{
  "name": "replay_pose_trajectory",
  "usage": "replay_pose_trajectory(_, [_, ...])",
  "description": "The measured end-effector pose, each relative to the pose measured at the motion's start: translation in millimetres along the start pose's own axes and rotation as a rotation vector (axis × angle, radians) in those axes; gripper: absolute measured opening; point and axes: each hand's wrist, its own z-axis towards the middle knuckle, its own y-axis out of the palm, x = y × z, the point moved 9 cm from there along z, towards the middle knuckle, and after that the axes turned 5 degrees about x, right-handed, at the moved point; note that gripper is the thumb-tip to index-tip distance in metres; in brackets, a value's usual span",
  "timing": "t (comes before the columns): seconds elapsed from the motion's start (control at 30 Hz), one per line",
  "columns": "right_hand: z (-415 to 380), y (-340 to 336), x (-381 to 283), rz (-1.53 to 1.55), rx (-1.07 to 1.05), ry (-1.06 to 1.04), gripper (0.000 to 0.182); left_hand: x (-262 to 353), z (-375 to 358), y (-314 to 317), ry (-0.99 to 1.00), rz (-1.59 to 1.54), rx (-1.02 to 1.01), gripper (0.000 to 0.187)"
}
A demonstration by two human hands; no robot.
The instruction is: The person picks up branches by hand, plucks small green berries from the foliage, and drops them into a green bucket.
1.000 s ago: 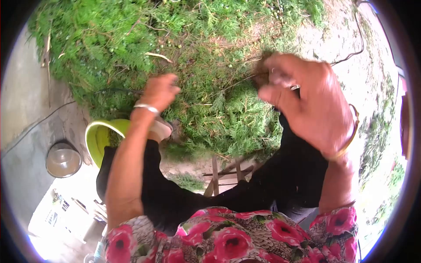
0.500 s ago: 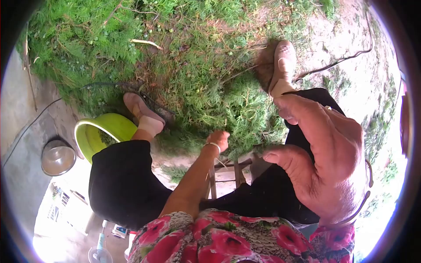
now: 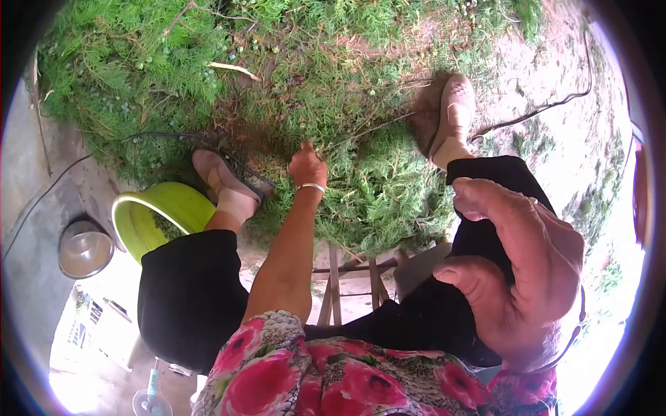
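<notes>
My left hand (image 3: pixel 308 168), with a pale band at the wrist, is over the green needle sprigs (image 3: pixel 381 184) between the feet. Its fingers look curled; what they hold, if anything, is too small to make out. Large and close at the right is my right hand (image 3: pixel 531 260), above the black trouser leg. Its thumb and forefinger are curved with a wide gap between them, and nothing shows in that gap. A thin branch (image 3: pixel 378 128) lies just beyond my left hand.
A lime-green tub (image 3: pixel 128 225) with greenery inside stands at the left, beside a metal bowl (image 3: pixel 86 251). Dark cables (image 3: pixel 541 106) cross the ground on both sides. A wooden frame (image 3: pixel 335 291) shows between the legs. More leafy branches (image 3: pixel 152 62) cover the ground ahead.
My left hand has moved forward and to the left, away from the wooden frame. My right hand has shifted slightly right and down, its thumb and forefinger still apart.
</notes>
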Motion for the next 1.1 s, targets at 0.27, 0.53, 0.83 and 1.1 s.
replay_pose_trajectory(0.27, [4.4, -0.6, -3.6, -0.072, -0.118, -0.002, 0.056, -41.1, 4.6, -36.4, 0.133, -0.399, 0.365, 0.004])
replay_pose_trajectory(0.53, [1.9, 1.2, 1.3, -0.140, -0.218, 0.018, 0.056, 11.3, 2.7, 6.7, 0.298, -0.191, -0.133, 0.019])
replay_pose_trajectory(0.83, [-0.9, -7.1, 7.8, -0.150, -0.204, 0.056, 0.062, 2.7, 36.1, -47.4, 0.145, -0.412, 0.129, 0.024])
replay_pose_trajectory(1.1, [-0.9, -13.6, 11.7, -0.127, -0.168, 0.037, 0.063, 20.3, 69.1, -25.3, 0.291, -0.083, 0.039, 0.016])
